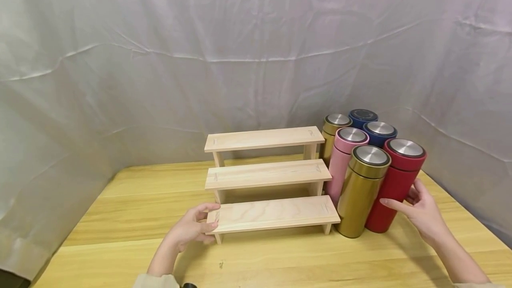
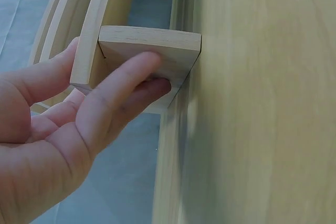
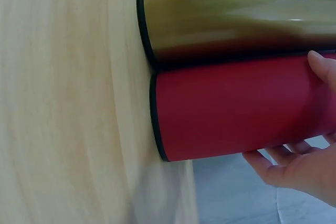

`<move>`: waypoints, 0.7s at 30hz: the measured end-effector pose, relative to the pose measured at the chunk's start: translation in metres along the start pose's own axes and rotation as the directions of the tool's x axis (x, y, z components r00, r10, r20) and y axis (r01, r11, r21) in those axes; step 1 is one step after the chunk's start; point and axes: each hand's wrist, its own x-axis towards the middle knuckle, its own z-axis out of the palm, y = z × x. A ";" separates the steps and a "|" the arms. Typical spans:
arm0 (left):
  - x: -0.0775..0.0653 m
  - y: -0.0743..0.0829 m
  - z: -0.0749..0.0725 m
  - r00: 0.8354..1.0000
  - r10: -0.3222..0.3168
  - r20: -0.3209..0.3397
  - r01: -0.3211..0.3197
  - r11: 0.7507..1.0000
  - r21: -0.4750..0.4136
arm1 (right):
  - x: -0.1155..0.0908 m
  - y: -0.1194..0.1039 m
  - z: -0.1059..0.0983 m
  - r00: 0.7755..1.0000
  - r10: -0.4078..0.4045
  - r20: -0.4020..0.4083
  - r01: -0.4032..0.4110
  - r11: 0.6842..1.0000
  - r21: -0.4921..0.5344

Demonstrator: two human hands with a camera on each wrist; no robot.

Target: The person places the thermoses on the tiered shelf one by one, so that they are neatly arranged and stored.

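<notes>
A pale wooden three-tier shelf [image 1: 272,212] stands on the table in the head view. My left hand [image 1: 194,226] grips the left end of its lowest board. In the left wrist view, the fingers [image 2: 113,98] lie along the outer face of the board's leg [image 2: 149,35]. At the right, my right hand [image 1: 425,214] holds a red thermos flask [image 1: 394,194], thumb in front and fingers round its far side. The flask stands upright, its black-rimmed base on the table in the right wrist view. Close on its left stands a gold flask [image 1: 362,199].
A pink flask [image 1: 346,163], another gold flask [image 1: 329,139] and two blue flasks [image 1: 376,139] crowd behind, beside the shelf's right end. The wooden table [image 1: 132,212] reaches back to a grey cloth [image 1: 180,92] hanging behind and at both sides.
</notes>
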 end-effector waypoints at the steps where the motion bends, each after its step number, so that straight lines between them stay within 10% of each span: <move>1: 0.000 0.000 0.000 1.000 -0.001 -0.002 0.001 1.000 -0.002 | -0.002 -0.004 0.002 1.000 0.000 -0.016 0.000 1.000 -0.030; 11: 0.000 -0.001 0.001 1.000 0.019 -0.011 -0.019 1.000 0.007 | -0.007 -0.007 -0.008 0.995 0.000 -0.103 -0.018 0.985 -0.174; 21: 0.001 -0.003 0.000 1.000 0.018 0.001 -0.018 1.000 -0.011 | -0.035 -0.102 0.024 0.987 0.042 -0.157 -0.084 0.958 -0.276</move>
